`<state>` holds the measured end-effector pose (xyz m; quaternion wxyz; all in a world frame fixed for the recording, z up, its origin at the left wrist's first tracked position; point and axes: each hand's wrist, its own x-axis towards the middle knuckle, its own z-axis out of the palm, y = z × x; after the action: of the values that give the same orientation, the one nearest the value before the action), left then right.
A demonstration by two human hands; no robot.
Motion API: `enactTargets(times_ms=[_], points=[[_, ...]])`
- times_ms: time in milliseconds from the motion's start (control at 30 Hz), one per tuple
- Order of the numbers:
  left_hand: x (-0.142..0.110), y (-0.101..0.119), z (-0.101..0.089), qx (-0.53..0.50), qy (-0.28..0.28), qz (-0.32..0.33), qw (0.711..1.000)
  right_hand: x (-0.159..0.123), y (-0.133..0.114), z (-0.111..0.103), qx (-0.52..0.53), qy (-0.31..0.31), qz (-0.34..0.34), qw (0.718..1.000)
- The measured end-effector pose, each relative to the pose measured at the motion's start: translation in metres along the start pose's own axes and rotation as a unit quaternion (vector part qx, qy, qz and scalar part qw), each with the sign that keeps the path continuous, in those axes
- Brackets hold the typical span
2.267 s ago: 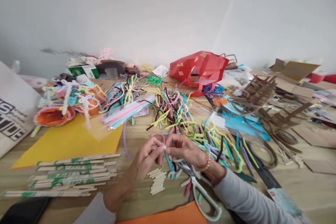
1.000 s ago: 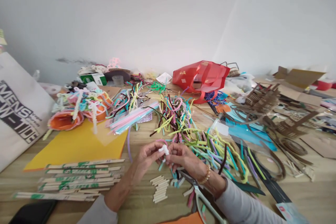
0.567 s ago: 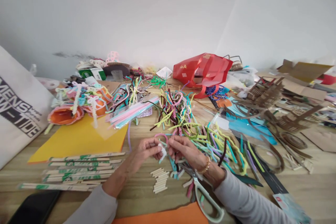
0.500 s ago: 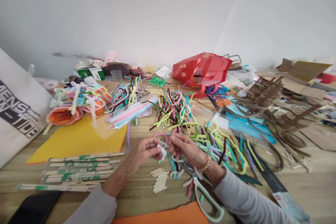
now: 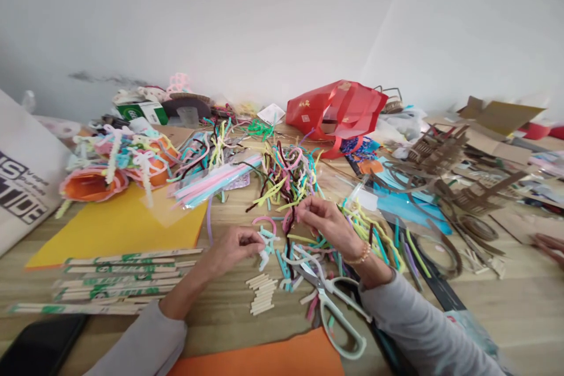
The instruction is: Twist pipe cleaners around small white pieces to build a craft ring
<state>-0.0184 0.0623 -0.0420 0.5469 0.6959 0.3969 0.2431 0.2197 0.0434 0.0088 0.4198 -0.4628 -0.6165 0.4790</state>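
Beyond the scissors [image 5: 323, 289], a clear bag [image 5: 189, 204] holds pastel strips [image 5: 215, 181]; left of the scissors, a brown strip [image 5: 289, 245] points away; the grip of left hand [image 5: 233, 249] and right hand [image 5: 332, 228] I cannot tell.

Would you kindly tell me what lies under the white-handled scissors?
Beneath the white-handled scissors, a green scrap shows through the nearer handle loop; anything directly under the metal or plastic is covered.

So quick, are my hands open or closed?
Left hand: curled by pale pipe cleaners; can't tell if holding.
Right hand: curled near dark strand; can't tell if holding.
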Motion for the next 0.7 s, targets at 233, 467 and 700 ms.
enactTargets(times_ms=[233, 467, 700], points=[[0.002, -0.003, 0.000, 0.004, 0.035, 0.009, 0.999, -0.013, -0.010, -0.008, -0.486, -0.142, -0.011, 0.862], [0.002, -0.004, 0.002, 0.086, 0.064, 0.033, 0.994, -0.017, 0.008, 0.003, -0.622, -0.195, -0.002, 0.759], [0.003, -0.003, 0.002, 0.119, 0.087, 0.038, 0.988, -0.017, 0.009, 0.006, -0.650, -0.205, -0.016, 0.732]])
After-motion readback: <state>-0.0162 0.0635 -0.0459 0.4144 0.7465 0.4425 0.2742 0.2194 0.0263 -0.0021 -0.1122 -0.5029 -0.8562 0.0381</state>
